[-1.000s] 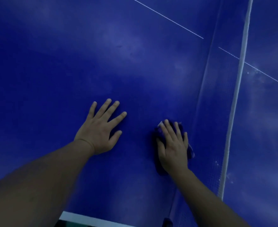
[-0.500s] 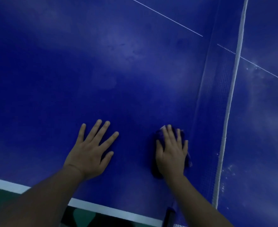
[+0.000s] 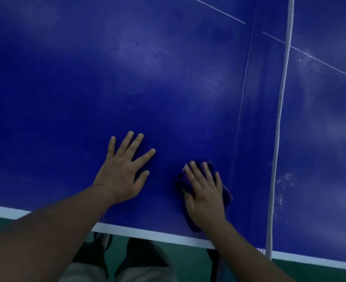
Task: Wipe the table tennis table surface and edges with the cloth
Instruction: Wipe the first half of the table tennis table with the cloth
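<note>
Right hand (image 3: 205,197), fingers flat, presses dark purple cloth (image 3: 227,193) on blue table tennis table (image 3: 127,78), drawn back near white edge stripe (image 3: 158,234) beside net (image 3: 269,139). Left hand (image 3: 123,171) flat, empty. Edge wiping likely next.

On the counter (image 3: 86,88) the left hand (image 3: 123,174) lies flat, to the left of the cloth (image 3: 226,193). The right hand (image 3: 204,196) rests on top of the cloth. The net (image 3: 265,139) stands just to the right of the cloth. The near edge line (image 3: 158,235) runs below the cloth, close to it
</note>
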